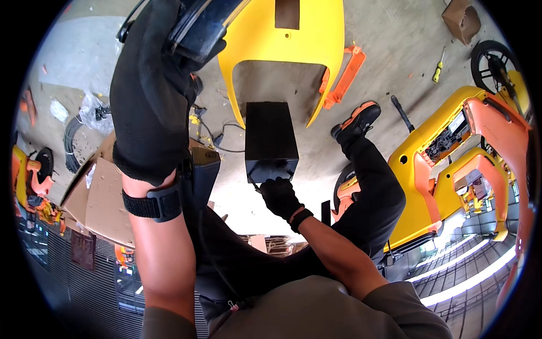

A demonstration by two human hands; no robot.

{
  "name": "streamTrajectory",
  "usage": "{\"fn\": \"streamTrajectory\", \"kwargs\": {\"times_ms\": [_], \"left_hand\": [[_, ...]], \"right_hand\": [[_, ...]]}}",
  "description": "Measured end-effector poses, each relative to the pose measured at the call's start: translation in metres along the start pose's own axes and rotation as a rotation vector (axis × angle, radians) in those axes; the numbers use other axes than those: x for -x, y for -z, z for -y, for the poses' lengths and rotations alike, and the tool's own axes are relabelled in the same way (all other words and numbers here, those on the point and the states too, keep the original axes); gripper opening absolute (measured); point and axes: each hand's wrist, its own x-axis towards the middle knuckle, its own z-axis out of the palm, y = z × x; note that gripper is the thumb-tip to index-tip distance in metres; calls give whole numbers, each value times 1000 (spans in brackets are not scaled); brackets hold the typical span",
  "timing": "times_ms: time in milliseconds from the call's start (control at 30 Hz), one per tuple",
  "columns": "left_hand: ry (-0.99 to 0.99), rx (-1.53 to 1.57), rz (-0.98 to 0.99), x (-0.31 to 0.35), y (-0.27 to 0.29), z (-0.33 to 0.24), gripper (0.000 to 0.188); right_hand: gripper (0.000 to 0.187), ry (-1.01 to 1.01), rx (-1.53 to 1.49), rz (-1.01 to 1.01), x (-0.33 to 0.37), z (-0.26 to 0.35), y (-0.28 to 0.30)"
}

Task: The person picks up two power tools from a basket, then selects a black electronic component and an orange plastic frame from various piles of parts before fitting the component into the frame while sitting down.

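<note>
Your left hand [161,70] clamps a glossy piece [200,31] at eleven o'clock; your right hand [279,196] grips the black box [271,133] at six; concrete floor [389,45] spreads beyond.

Left hand [151,93]: black-gloved, raised up against a dark glossy piece [204,27]; I can't make out its grip.
Right hand [280,198]: gloved too, fingers curled at the near end of a black box [271,133].
Yellow shell [254,42]: arched, just beyond the box, with an orange frame [348,74] beside it.
Screwdriver [437,72]: yellow-handled, lying over there on the concrete floor [389,51].
</note>
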Motion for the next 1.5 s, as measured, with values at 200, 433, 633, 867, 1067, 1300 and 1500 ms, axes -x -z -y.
{"fn": "streamTrajectory", "kwargs": {"times_ms": [200, 433, 633, 867, 1067, 1300, 1500], "left_hand": [[238, 410, -223, -40, 8, -14, 57], [395, 1000, -422, -93, 21, -9, 44], [162, 1038, -232, -120, 31, 3, 42], [220, 989, -314, -121, 24, -14, 37], [269, 1073, -274, -111, 37, -25, 30], [227, 1084, -148, -105, 45, -16, 35], [99, 1121, 92, -90, 26, -16, 31]], "right_hand": [[11, 62, -10, 212, -11, -3, 9], [10, 296, -49, 186, -95, -28, 112], [25, -190, -278, -377, -134, -94, 247], [69, -375, 87, -397, -141, -125, 237], [51, -490, 164, -312, -132, -155, 217], [16, -398, -660, -646, -112, -161, 266], [22, -96, -996, -895, -41, -86, 297]]}}
